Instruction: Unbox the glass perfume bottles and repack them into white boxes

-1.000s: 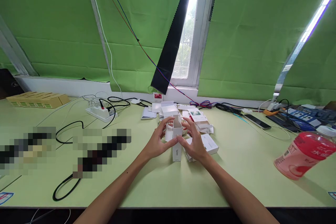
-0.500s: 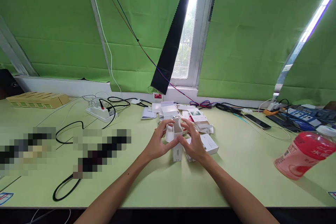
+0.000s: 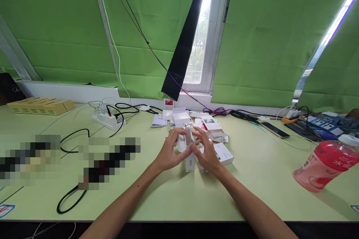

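Observation:
A small white cardboard box [image 3: 190, 163] stands upright on the table, its top flaps raised and small dark print on its near face. My left hand [image 3: 171, 150] grips the top from the left, thumb on the near edge and fingers at the left flap. From the right, my right hand [image 3: 206, 152] grips the same top, its thumb meeting the left one. Both hands are closed around the rim and partly hide it. Just right of the box lies a flat white box [image 3: 224, 153], partly behind my right hand.
Behind the hands lies a pile of opened white cartons [image 3: 181, 116] and papers. A pink drink bottle [image 3: 322, 166] stands at right, near a phone [image 3: 274, 130]. A power strip [image 3: 108, 121], cables and yellow boxes [image 3: 40, 106] are at left. Two blurred patches cover things at left.
The box's top flaps have been pressed closer together, so its opening looks narrower. Both hands stay in nearly the same place on it.

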`<state>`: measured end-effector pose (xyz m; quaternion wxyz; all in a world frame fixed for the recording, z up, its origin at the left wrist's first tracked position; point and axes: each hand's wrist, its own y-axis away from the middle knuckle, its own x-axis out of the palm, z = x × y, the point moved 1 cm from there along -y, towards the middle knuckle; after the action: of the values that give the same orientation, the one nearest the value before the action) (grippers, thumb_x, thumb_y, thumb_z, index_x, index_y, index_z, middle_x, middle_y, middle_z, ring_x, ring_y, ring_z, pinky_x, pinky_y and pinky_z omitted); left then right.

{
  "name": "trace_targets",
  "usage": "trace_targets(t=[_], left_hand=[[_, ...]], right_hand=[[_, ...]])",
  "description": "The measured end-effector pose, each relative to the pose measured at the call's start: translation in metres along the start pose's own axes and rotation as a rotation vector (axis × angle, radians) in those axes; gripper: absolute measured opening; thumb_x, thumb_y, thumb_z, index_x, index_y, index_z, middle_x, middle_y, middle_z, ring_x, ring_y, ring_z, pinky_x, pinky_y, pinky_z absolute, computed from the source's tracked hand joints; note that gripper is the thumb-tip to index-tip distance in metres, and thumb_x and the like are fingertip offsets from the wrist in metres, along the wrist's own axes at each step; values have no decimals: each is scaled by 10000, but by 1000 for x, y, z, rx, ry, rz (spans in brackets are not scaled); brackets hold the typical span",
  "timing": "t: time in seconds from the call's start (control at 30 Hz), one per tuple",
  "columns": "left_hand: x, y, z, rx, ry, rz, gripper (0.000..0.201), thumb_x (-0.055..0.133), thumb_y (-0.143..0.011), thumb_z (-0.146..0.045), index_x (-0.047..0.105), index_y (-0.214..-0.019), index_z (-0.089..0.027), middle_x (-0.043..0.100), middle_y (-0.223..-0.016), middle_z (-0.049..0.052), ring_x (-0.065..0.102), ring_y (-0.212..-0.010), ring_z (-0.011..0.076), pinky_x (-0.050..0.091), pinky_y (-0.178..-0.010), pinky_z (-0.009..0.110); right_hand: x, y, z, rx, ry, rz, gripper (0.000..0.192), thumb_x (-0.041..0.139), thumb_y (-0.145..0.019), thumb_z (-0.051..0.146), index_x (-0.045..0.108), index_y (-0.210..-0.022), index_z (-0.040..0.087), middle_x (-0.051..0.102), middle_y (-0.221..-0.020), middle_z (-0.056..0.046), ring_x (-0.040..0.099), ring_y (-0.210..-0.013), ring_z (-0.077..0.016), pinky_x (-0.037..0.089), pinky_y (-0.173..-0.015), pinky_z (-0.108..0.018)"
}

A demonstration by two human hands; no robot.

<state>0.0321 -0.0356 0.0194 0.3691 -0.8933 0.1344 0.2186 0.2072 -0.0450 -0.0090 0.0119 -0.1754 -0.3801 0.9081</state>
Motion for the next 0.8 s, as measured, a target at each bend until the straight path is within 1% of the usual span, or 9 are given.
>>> trace_targets(t=[0.2, 0.33, 0.4, 0.53, 0.8], left_hand=[[0, 0, 0, 35, -19, -4, 324, 650, -889, -342, 486, -1156, -259, 553, -1247, 87, 556, -1177, 252, 499, -891, 349], [0, 0, 3, 81, -93, 7, 308, 640, -896, -326, 548, -1183, -261, 515, -1292, 94, 505, -1264, 269, 449, -1026, 407], [1, 1, 5, 82, -125, 16, 311, 629, -904, -322, 572, -1205, -268, 493, -1311, 96, 486, -1289, 272, 430, -1057, 426], [2, 2, 7, 83, -136, 16, 332, 625, -909, -322, 585, -1235, -276, 485, -1311, 97, 488, -1289, 263, 437, -1061, 427], [2, 1, 4, 90, -152, 2, 324, 636, -903, -343, 602, -1217, -271, 497, -1286, 97, 514, -1259, 260, 457, -1041, 423]], right_hand=[[0, 0, 1, 10, -3, 1, 541, 574, -957, 430, 408, -1444, 263, 658, -1293, -124, 601, -1241, -292, 493, -986, -480], [0, 0, 3, 8, -1, -4, 532, 579, -951, 419, 418, -1434, 262, 656, -1295, -121, 606, -1228, -291, 500, -962, -465], [0, -1, 3, 11, -2, -5, 526, 578, -950, 407, 420, -1431, 265, 655, -1294, -117, 613, -1213, -286, 501, -953, -460], [0, -1, 3, 12, -4, -5, 519, 574, -948, 393, 420, -1430, 275, 657, -1287, -108, 617, -1198, -283, 501, -943, -459], [0, -1, 2, 14, -16, -12, 498, 549, -961, 407, 430, -1425, 271, 652, -1291, -108, 611, -1207, -285, 505, -934, -463]])
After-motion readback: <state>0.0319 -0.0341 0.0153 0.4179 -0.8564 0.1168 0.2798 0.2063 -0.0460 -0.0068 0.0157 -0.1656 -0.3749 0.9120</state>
